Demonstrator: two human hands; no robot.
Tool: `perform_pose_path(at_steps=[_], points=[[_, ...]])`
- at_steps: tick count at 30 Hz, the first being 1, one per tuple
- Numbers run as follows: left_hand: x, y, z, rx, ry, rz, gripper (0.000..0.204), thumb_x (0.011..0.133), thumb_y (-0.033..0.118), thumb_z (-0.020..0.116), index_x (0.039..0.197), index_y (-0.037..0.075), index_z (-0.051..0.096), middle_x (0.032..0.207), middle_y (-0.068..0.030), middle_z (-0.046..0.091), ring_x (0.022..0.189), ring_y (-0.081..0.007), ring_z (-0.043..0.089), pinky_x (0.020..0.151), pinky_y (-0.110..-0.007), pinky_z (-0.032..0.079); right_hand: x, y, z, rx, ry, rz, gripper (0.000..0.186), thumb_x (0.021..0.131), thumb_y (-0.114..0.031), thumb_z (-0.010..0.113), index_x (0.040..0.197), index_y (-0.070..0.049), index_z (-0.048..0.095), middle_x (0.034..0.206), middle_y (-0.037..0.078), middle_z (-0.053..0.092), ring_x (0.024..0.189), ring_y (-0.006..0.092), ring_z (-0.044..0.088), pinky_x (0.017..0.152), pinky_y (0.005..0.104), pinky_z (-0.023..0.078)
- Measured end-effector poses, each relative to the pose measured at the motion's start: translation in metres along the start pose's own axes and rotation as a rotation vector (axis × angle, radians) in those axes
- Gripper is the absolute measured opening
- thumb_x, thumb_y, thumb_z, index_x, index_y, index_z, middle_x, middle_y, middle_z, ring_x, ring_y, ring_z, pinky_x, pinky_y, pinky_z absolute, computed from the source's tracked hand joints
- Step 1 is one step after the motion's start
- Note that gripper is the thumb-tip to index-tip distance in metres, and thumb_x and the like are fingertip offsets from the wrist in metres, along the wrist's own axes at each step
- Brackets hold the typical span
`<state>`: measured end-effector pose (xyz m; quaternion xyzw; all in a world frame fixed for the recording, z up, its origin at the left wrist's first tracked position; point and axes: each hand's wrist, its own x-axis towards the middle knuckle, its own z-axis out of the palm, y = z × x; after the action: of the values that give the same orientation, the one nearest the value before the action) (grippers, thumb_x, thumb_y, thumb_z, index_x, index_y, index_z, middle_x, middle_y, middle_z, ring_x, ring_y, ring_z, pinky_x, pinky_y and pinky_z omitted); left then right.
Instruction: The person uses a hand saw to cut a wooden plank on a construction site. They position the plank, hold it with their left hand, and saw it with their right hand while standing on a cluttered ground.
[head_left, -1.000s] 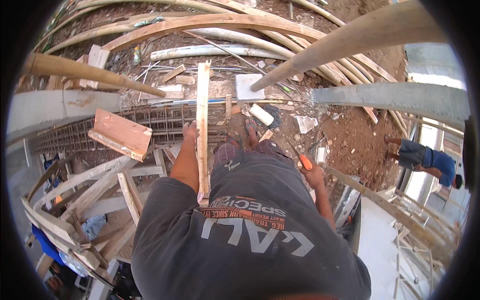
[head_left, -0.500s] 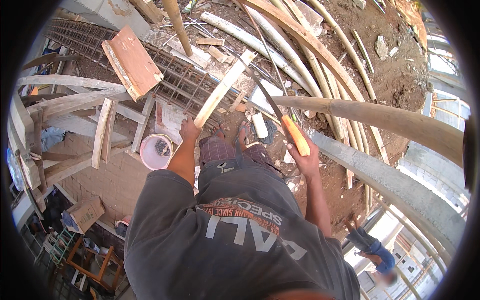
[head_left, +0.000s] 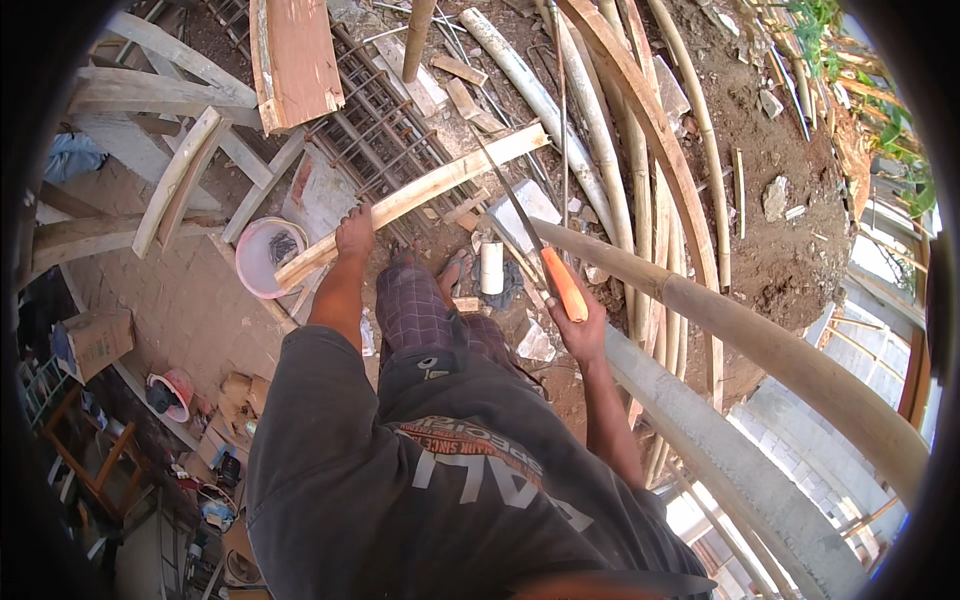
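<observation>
My left hand (head_left: pixel 355 230) is closed round a long pale wooden batten (head_left: pixel 430 190), its lower end above a pink-white bucket (head_left: pixel 263 258). The batten slants up to the right across my front. In my right hand (head_left: pixel 582 328) is a handsaw (head_left: pixel 565 285) with an orange handle and a long, tapering dark blade, seen nearly edge-on. The blade slants up to the left and passes across the batten near its far end. Whether they touch I cannot tell, and the teeth do not show.
A thick bamboo pole (head_left: pixel 740 315) crosses at the right, beside a grey concrete beam (head_left: pixel 700 440). Several poles lie ahead. A rebar cage (head_left: pixel 365 110) runs beneath a reddish board (head_left: pixel 292 65). A white cylinder (head_left: pixel 491 268) stands near my feet.
The batten has swung to a flatter slant, with its lower end now out over the bucket. Both hands and the handsaw sit slightly lower and further left, and the whole view has shifted.
</observation>
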<state>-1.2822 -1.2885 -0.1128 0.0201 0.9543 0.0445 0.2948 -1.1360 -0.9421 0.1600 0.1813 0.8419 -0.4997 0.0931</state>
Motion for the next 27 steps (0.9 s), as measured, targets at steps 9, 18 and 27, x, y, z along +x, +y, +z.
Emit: perform_pose_path(at_steps=[9, 18, 27], points=[[0.004, -0.017, -0.005, -0.019, 0.006, -0.174, 0.063, 0.082, 0.021, 0.073, 0.137, 0.012, 0.043, 0.131, -0.0171, 0.053, 0.121, -0.0342, 0.057, 0.095, -0.048, 0.050, 0.007, 0.019, 0.006, -0.011, -0.099, -0.051, 0.063, 0.083, -0.007, 0.071, 0.142, -0.002, 0.050, 0.140, 0.018, 0.056, 0.132, 0.0268, 0.052, 0.110, 0.0377, 0.040], [-0.060, -0.007, 0.028, -0.630, 0.107, -0.175, 0.079, 0.080, 0.034, 0.074, 0.143, 0.001, 0.041, 0.145, -0.0261, 0.042, 0.133, -0.0418, 0.044, 0.109, -0.045, 0.040, 0.007, 0.028, 0.002, 0.041, -0.103, -0.040, 0.062, 0.083, -0.007, 0.071, 0.142, -0.004, 0.050, 0.140, 0.017, 0.056, 0.131, 0.0270, 0.053, 0.109, 0.0383, 0.041], [-0.199, -0.080, 0.040, -0.835, 0.043, -0.483, 0.066, 0.081, 0.026, 0.075, 0.135, -0.004, 0.052, 0.131, -0.0276, 0.059, 0.122, -0.0358, 0.057, 0.103, -0.040, 0.044, 0.008, 0.060, -0.008, 0.025, -0.148, -0.164, 0.060, 0.086, -0.006, 0.069, 0.143, -0.001, 0.048, 0.138, 0.018, 0.058, 0.127, 0.0236, 0.055, 0.107, 0.0358, 0.042]])
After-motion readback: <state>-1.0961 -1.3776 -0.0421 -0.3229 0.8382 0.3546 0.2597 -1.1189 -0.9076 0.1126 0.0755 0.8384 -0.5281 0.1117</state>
